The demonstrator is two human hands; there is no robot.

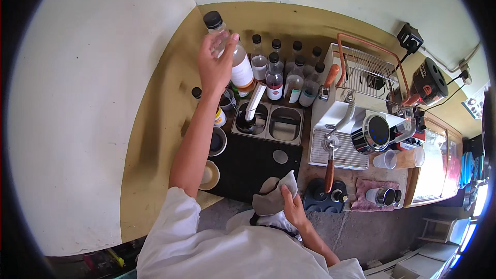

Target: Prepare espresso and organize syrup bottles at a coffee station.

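Observation:
My left hand (217,64) reaches to the back left of the counter and grips a clear bottle (242,68) with a black cap and a white label. A little amber liquid shows at its bottom. Close to my body, my right hand (293,205) holds a grey cloth (276,195) over the front edge of a black mat (252,162). Several more black-capped bottles (274,77) stand along the wall, to the right of the held one. In front of them sit two steel containers (286,122); the left one holds a dark cup and a white bar-shaped item (255,102).
An espresso machine (348,85) occupies the right side, its portafilter handle (329,174) pointing towards me. Bowls (211,174) line the mat's left edge. A black tamping station (324,197), plastic cups (384,159) and a pink cloth (364,192) lie to the right.

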